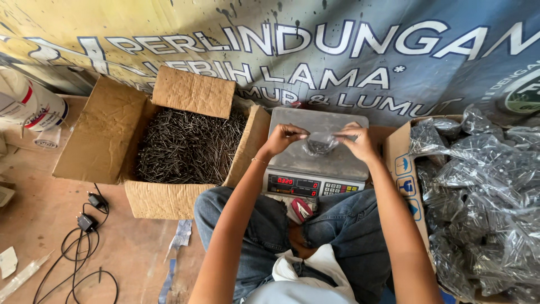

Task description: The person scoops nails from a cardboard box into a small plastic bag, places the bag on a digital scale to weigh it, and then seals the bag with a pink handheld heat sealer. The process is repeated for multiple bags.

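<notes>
Head view, looking down at a seated person in torn jeans. Left hand point(286, 137) and right hand point(355, 141) are a little apart, each pinching one top edge of a small clear plastic bag point(320, 144) with dark nails in its bottom; both hands closed on the bag. Bag hangs over the steel platform of a digital scale point(315, 163), resting on it or just above, cannot tell which. Scale's red display faces the person, keypad beside it. Left of the scale, touching it, an open cardboard box of loose nails point(188, 147), flaps folded out, one flap standing at the back. Right of the scale, another cardboard box point(406, 174) piled with filled clear bags point(484, 191), reaching to the frame edge. Behind everything, a printed banner point(315, 50) on the wall. Far left, a white container point(31, 104), partly cut off. On the wooden floor at lower left, a black cable with adapters point(84, 236) and paper scraps. A small red-and-white item point(302, 209) lies between the knees, just under the scale front. Forearms cross the lap and hide part of the scale's front edge.
</notes>
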